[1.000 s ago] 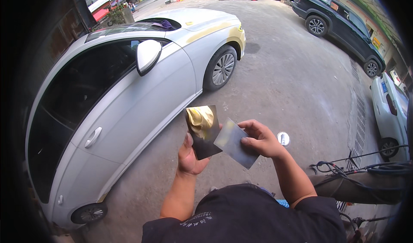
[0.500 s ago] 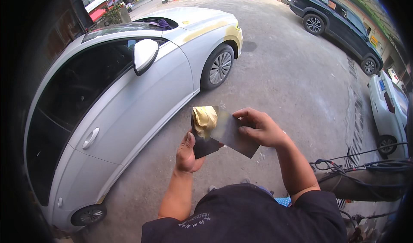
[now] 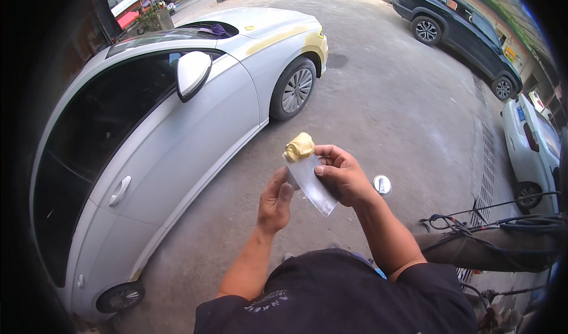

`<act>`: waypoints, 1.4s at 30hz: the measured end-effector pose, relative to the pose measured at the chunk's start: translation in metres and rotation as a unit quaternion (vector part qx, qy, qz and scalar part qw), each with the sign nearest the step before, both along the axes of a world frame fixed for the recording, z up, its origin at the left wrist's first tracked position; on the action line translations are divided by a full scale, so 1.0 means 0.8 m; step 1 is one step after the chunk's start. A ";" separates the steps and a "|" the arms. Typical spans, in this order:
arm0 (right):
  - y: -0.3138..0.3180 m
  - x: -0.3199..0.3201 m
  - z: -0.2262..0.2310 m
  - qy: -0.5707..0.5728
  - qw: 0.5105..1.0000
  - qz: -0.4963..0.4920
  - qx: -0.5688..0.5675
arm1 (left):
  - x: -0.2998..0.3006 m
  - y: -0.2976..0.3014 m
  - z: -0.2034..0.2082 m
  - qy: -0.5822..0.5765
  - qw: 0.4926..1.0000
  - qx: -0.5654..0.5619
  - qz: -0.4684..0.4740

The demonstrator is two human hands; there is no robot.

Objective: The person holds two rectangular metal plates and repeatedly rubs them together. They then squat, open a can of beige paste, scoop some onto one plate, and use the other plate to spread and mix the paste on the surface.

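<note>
In front of me, a flat putty spreader catches the light along its face, and a thick lump of yellowish body filler sits on its far end. My right hand is closed on this spreader, thumb on top and fingers along its far right side. My left hand pinches a second spreader at the left, which is mostly hidden behind the shiny one. The two spreaders overlap, and I cannot tell how far they touch.
A white car stands at the left, with yellowish filler patches on its front fender. A round silver tin rests on the ground beyond my right forearm. Cables loop over a dark pipe at the right. A dark SUV is parked far right.
The filler, spread over the left spreader before, is now a lump on the far end of the shiny spreader. My right hand has moved slightly left, and the tin has come into sight.
</note>
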State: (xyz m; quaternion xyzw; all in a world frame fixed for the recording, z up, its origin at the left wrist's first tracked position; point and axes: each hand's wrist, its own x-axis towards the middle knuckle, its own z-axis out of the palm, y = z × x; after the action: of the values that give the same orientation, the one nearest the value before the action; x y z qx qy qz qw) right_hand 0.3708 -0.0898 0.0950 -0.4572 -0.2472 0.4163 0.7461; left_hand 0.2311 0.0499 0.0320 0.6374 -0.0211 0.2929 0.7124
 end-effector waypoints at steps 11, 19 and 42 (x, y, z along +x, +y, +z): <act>-0.026 0.013 0.070 -0.449 0.875 0.158 0.084 | -0.025 0.021 0.008 -0.033 0.780 -0.446 -0.438; 0.008 0.006 0.062 -0.609 0.776 -0.105 -0.122 | -0.009 -0.002 0.021 -0.009 0.904 -0.395 -0.163; -0.007 0.020 0.051 -0.653 0.753 0.048 0.068 | -0.036 0.026 0.004 -0.031 0.781 -0.457 -0.425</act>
State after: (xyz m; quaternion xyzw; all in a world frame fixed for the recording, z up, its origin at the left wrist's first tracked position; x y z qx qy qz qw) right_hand 0.3869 -0.0957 0.1355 -0.5533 -0.7234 0.0336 0.4116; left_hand 0.2025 0.0707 0.0350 0.1539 -0.1761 -0.0447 0.9712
